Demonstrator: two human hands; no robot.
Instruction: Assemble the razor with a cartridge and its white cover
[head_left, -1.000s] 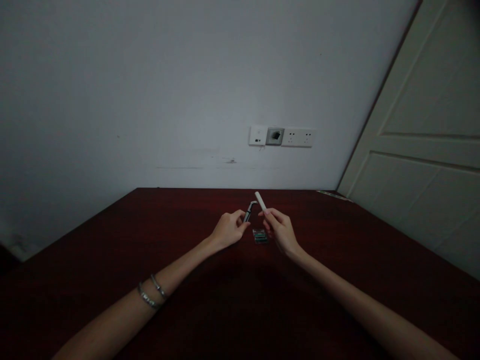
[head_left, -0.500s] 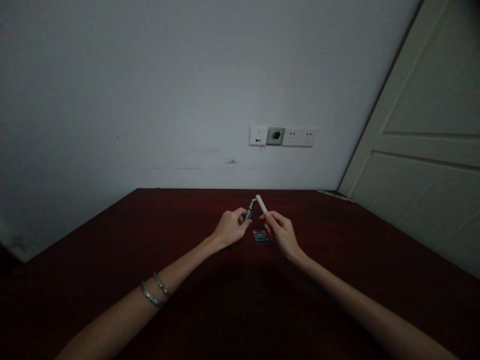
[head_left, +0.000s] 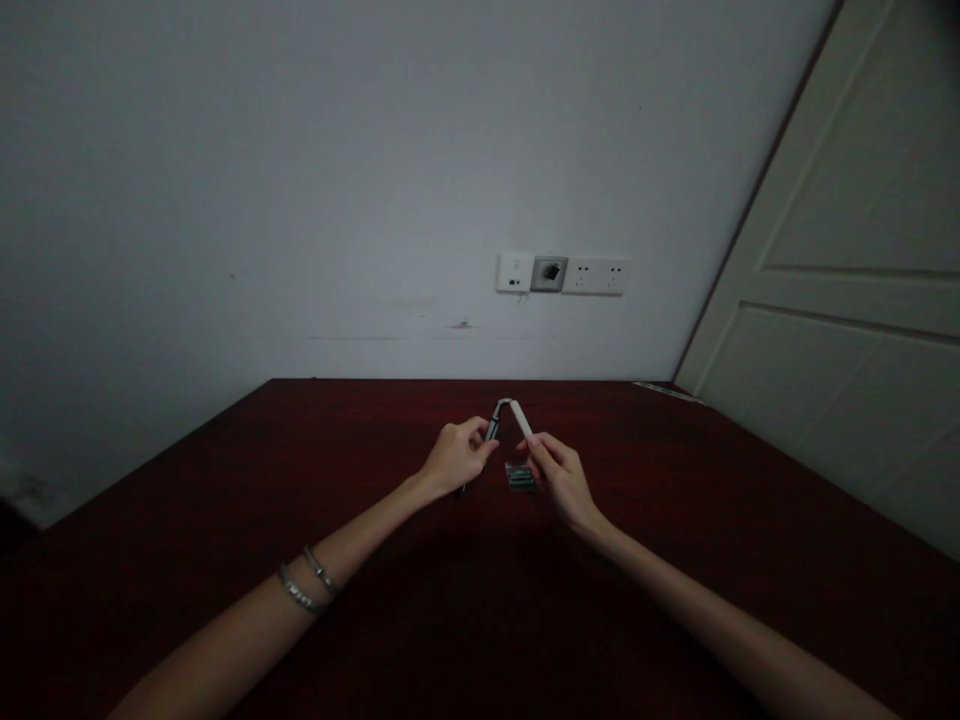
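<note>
My left hand [head_left: 456, 456] pinches a slim black-and-silver pen-like tool [head_left: 492, 430], tilted up, its dark lower end showing beneath the hand. Its thin tip bends over toward the right. In my right hand [head_left: 561, 476], a plain white rod [head_left: 520, 418] is gripped near its lower end and leans up to the left. The upper ends of both meet, or nearly so; whether they touch is too small to tell. Just below, between the hands, a small clear pack [head_left: 519, 475] with greenish strips in it lies on the table, partly behind my right fingers.
The dark red-brown table [head_left: 360, 420] runs back to a pale wall [head_left: 337, 180]. Wall sockets [head_left: 596, 276] sit above its far edge. On the right stands a white panelled door [head_left: 847, 290], with a thin flat strip [head_left: 667, 392] at the table's back right corner.
Both hands have moved slightly, with the tool and rod tips dipping a little lower. The tool's lower end now shows under my left hand. Both grips stay closed.
</note>
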